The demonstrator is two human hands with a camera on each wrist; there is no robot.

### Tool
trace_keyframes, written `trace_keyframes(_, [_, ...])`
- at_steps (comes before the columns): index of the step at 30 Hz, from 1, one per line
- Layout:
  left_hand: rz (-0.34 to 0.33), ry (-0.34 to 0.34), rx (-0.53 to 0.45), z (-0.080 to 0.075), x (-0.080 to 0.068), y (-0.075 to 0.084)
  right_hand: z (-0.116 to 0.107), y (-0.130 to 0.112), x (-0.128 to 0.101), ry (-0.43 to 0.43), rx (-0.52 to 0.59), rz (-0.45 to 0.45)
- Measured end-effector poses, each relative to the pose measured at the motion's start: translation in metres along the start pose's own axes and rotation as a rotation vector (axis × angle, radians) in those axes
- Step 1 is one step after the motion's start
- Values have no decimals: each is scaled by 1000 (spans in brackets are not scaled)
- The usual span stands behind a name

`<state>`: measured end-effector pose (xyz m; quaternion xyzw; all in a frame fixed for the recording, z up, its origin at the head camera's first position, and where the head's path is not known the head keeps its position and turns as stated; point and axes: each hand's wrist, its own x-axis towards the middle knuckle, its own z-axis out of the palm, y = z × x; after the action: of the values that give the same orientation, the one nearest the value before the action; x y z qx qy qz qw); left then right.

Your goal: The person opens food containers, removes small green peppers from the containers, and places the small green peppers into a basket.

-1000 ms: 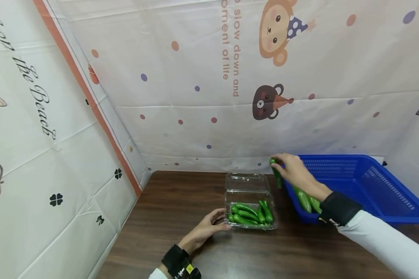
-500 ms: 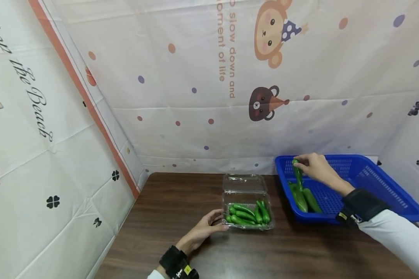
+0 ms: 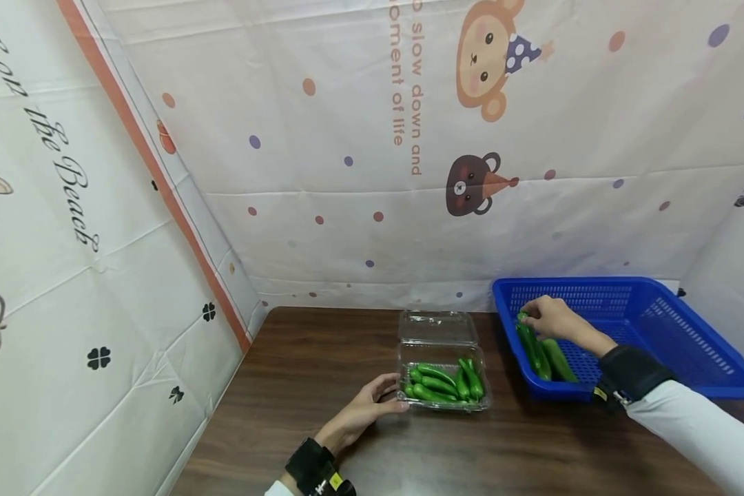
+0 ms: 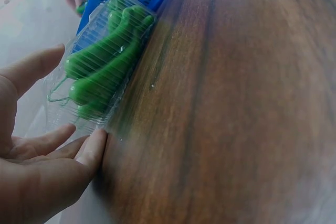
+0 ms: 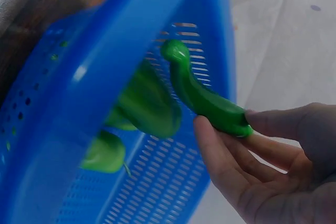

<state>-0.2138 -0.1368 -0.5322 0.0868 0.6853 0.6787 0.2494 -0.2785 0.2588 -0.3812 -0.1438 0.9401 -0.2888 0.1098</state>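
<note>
My right hand (image 3: 552, 318) pinches a glossy, curved green chili pepper (image 5: 202, 98) by one end, between thumb and fingertips. It is over the left part of the blue basket (image 3: 632, 284), where larger green vegetables (image 3: 558, 359) lie; their kind is hard to tell. On the table, a clear plastic clamshell box (image 3: 439, 353) stands with its lid laid back, and several green chili peppers (image 3: 435, 383) lie inside. My left hand (image 3: 367, 406) is at the box's left side. In the left wrist view its fingertips touch the box's lower edge, while the thumb stands apart.
A dark brown wooden table (image 3: 310, 365) carries the box and the basket, with a gap between them. Behind it hangs a printed white cloth (image 3: 322, 172), and another cloth wall (image 3: 118, 303) rises on the left.
My right hand has moved from the basket's left rim rightward over the basket, then lowered into it with the green chili pepper. The left hand stays at the box.
</note>
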Motion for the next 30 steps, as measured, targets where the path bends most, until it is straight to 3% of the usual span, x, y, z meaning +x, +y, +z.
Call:
trace_keyframes(12, [1, -3, 9, -1, 0, 2, 5, 6, -1, -35, -16, 11])
trace_keyframes(16, [4, -4, 9, -1, 0, 2, 2, 2, -2, 5, -42, -12])
trace_keyframes(23, [-5, -6, 3, -1, 0, 2, 6, -8, 2, 154, -157, -133])
trace_keyframes(30, [-13, -6, 5, -1, 0, 2, 14, -26, 7, 188, -183, -163])
